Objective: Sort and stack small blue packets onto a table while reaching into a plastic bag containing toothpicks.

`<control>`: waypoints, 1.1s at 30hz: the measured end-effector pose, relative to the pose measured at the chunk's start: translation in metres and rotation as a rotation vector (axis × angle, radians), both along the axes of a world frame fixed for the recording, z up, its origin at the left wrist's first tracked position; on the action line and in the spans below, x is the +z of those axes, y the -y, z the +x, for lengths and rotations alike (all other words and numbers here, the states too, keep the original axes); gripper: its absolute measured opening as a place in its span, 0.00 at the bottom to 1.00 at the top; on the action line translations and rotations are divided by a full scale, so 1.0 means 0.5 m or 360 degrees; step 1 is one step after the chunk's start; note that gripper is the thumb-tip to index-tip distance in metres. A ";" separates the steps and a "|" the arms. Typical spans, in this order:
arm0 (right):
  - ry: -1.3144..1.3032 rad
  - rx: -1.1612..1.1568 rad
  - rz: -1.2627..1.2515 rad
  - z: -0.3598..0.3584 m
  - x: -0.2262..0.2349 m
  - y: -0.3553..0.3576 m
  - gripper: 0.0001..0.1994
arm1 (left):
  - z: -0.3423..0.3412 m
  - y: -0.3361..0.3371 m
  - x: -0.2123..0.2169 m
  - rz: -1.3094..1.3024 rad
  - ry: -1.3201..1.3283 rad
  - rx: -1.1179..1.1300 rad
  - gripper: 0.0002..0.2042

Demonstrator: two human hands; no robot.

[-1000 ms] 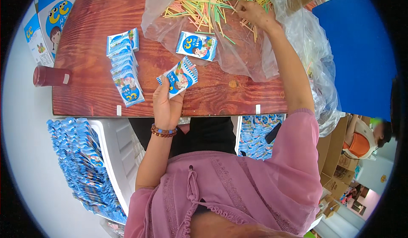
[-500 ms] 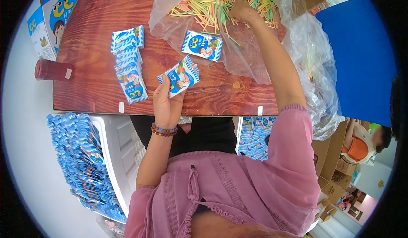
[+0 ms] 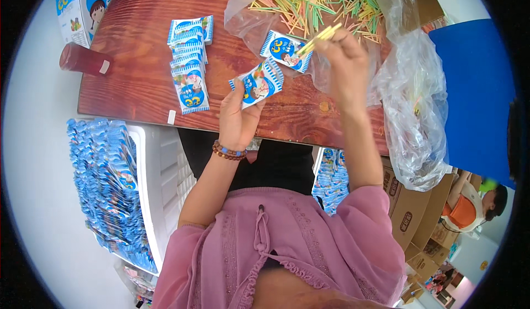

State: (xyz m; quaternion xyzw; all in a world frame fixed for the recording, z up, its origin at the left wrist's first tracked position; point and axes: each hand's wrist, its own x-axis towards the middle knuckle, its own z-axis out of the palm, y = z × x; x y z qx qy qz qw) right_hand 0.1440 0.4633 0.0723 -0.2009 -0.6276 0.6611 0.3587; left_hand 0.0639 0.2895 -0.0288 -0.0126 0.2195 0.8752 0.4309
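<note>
My left hand [image 3: 241,116] is closed on the lower left side of a blue and white candy packet [image 3: 260,84], its striped top end tilted up to the right. Pinched in my right hand [image 3: 348,60] are a few thin pale-yellow sticks [image 3: 319,38], pointing down and left. Below those sticks a second packet [image 3: 279,48] lies flat, partly on clear plastic. Farther off, a loose heap of pink, yellow and green sticks [image 3: 309,5] lies on the plastic sheet [image 3: 245,11]. An overlapping row of similar packets [image 3: 189,83] rests left of my left hand.
A reddish cylindrical container [image 3: 83,59] stands at the wooden table's [image 3: 138,49] left edge. Below left is a white bin [image 3: 146,171] full of packets [image 3: 105,182]. Crumpled plastic [image 3: 417,105] hangs at the right beside a blue panel [image 3: 469,88]. Another person [image 3: 469,204] is at far right.
My right hand has come back from the stick heap toward me, now with a few yellow sticks in its fingers. My left hand still holds its packet. The whole view has shifted somewhat.
</note>
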 end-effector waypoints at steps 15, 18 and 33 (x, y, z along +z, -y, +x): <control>-0.0204 -0.0088 0.0362 0.002 -0.050 0.120 0.05 | 0.014 0.010 0.040 -0.0039 -0.0022 0.0065 0.16; -0.0072 -0.0034 0.0178 -0.001 -0.053 0.144 0.04 | 0.013 0.011 0.025 -0.0043 -0.0001 0.0081 0.16; 0.0072 0.0255 -0.0002 -0.008 -0.048 0.132 0.07 | 0.007 0.014 0.021 0.0097 0.0062 0.0087 0.18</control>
